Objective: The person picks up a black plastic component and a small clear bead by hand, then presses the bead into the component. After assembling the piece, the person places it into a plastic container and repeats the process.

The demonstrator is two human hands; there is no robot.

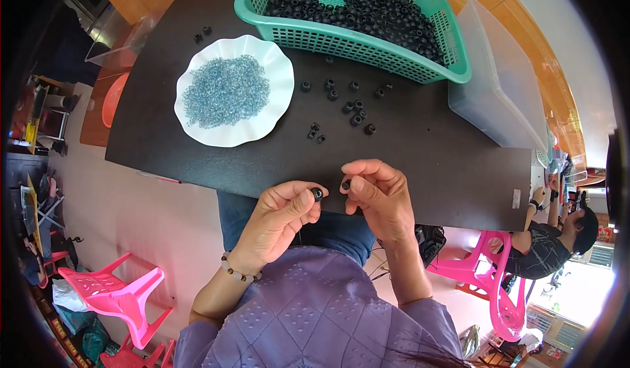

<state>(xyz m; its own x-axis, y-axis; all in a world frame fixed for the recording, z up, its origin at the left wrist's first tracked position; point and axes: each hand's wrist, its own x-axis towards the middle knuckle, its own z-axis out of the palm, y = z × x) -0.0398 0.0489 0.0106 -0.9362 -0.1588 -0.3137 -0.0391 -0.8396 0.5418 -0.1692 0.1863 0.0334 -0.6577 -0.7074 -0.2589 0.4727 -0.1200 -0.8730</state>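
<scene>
Over the table's near edge, my left hand pinches a small round black cap, its hollow end with a pale ring inside facing up. Close to its right, my right hand grips another small black piece between thumb and fingertips; the fingers partly cover it. The two pieces are apart. Beyond my hands, several loose black caps lie scattered on the dark table. A white wavy-edged plate holds a heap of tiny clear bluish rings.
A green mesh basket full of black caps stands at the far side. Right of it is a translucent plastic bin. Pink plastic chairs stand at left and right. Another person sits at the right.
</scene>
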